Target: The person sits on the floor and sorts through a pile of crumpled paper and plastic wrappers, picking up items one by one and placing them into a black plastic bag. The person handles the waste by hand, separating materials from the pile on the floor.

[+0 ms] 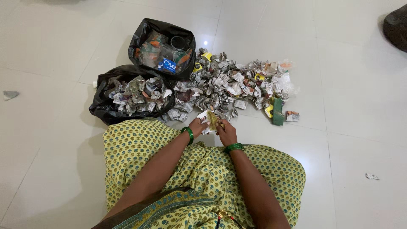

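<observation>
the left hand (pixel 197 125) and the right hand (pixel 227 132) meet just above the lap, both closed on one small yellowish item (pixel 212 120) partly wrapped in a scrap of newspaper; the fingers pinch it from either side, which looks like a way to work the paper around or off it (which of the two i cannot tell); each wrist carries a green bangle (pixel 188 135); the person sits on the pale tiled floor (pixel 360 106), lap covered in yellow-green printed cloth (pixel 140 144), soft and draped in folds; just beyond the hands lies a wide heap of crumpled newspaper wads (pixel 229 87), grey, creased and irregular, spread within arm's reach; at its right edge sits a flat green packet (pixel 277 112); to the left a black plastic bag (pixel 104 104), glossy and slack, holds more of the paper wads; behind it a second black bag (pixel 146 36) stands open with mixed coloured wrappers and a clear round lid inside; a stray paper scrap (pixel 372 176) lies well apart on the right.
</observation>
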